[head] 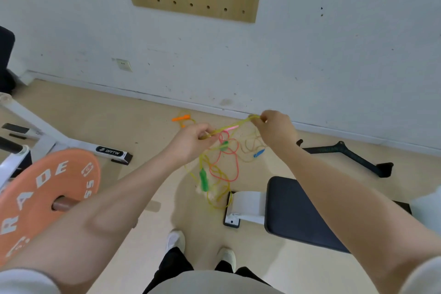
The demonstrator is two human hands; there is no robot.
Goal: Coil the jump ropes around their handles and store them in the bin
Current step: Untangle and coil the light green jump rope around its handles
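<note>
A yellow jump rope [229,126] stretches taut between both hands above the floor [148,126]. The left hand [191,142] has a pinching grip on one end, the right hand [272,127] on the other. Its green handle [204,178] dangles below the left hand, over tangled pink [232,153] and tan ropes [250,148] left of the black bench pad [298,212].
</note>
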